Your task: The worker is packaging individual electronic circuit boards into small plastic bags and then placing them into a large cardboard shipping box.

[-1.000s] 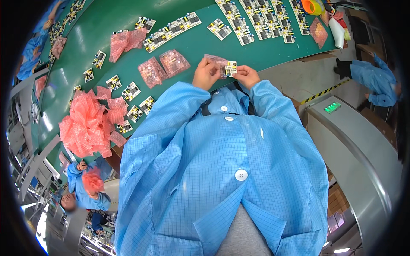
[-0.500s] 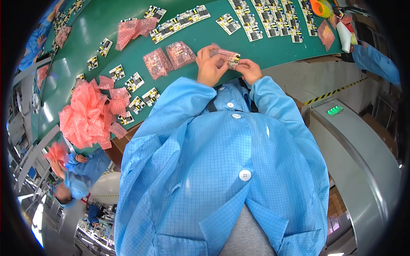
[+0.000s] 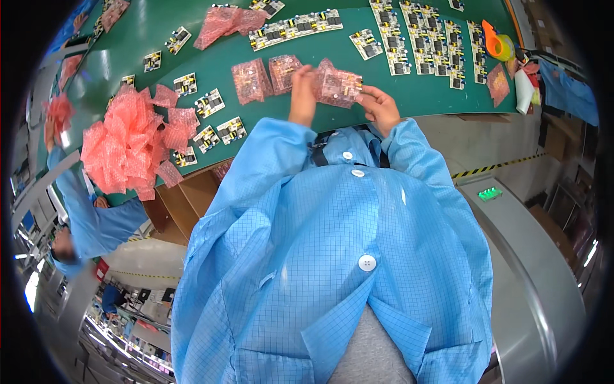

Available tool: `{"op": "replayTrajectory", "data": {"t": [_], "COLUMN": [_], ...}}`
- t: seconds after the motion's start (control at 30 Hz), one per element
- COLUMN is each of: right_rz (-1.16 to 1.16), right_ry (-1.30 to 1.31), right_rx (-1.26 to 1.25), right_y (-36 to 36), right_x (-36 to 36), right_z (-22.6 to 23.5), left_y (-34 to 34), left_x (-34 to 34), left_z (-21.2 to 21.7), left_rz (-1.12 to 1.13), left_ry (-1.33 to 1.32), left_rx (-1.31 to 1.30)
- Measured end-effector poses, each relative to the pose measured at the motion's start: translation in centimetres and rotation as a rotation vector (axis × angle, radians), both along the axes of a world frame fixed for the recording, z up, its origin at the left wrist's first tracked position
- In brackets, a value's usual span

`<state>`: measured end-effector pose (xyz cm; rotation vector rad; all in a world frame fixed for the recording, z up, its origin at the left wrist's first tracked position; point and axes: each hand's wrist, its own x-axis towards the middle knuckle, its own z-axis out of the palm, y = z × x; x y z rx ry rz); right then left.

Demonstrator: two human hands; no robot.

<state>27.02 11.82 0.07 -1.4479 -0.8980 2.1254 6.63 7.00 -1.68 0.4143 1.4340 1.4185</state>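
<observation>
A circuit board in a pink bubble-wrap bag point(image 3: 339, 88) is held at the table's near edge, its wide side facing up. My right hand point(image 3: 381, 110) pinches the right edge of this bag between thumb and fingers. At the bag's left edge is my left hand point(image 3: 303, 96), its fingers smeared by motion, so their grip does not show. Just left of it lie two more wrapped boards, one bag point(image 3: 283, 72) beside the other bag point(image 3: 251, 80).
Left of me a heap of pink bubble bags point(image 3: 121, 144) lies near several loose circuit boards point(image 3: 209, 103). Board panels point(image 3: 391, 45) stand in rows at the far right, near an orange-and-yellow tape dispenser point(image 3: 499, 43). At far left a co-worker point(image 3: 89, 198) lifts a pink bag.
The bag in my hands has turned from a narrow view to its wide side. My left hand has shifted to the bag's left edge. The co-worker's arm has moved up and outward.
</observation>
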Motion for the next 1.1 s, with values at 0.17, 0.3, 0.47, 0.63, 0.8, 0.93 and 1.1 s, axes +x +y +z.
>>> {"op": "replayTrajectory", "data": {"t": [0.17,0.3,0.47,0.63,0.8,0.93,1.1], "right_rz": [0.056,0.131,0.194,0.131,0.310,0.156,0.134], "right_ry": [0.120,0.185,0.223,0.225,-0.030,0.215,0.310], "right_rx": [-0.029,-0.053,-0.078,-0.031,0.106,0.058,0.075], "right_y": [0.2,0.5,1.2,1.6,1.8,1.3,1.5], "right_x": [-0.4,-0.9,-0.2,0.8,0.3,1.2,1.9], "right_z": [0.7,1.3,1.5,2.2,2.7,1.3,2.7], "left_y": [-0.9,-2.2,-1.2,0.7,1.3,2.2,1.4], "left_x": [-3.3,-3.0,-1.3,-0.1,0.0,0.0,-0.8], "left_z": [2.0,-0.8,0.9,2.4,0.3,3.4,0.1], "left_rz": [-0.310,-0.556,-0.514,-0.572,-0.651,-0.651,-0.696], "left_ry": [-0.757,-0.756,-0.693,-0.846,-0.158,-0.608,-0.680], "left_rx": [-0.142,-0.125,0.045,0.161,0.242,0.005,0.107]}}
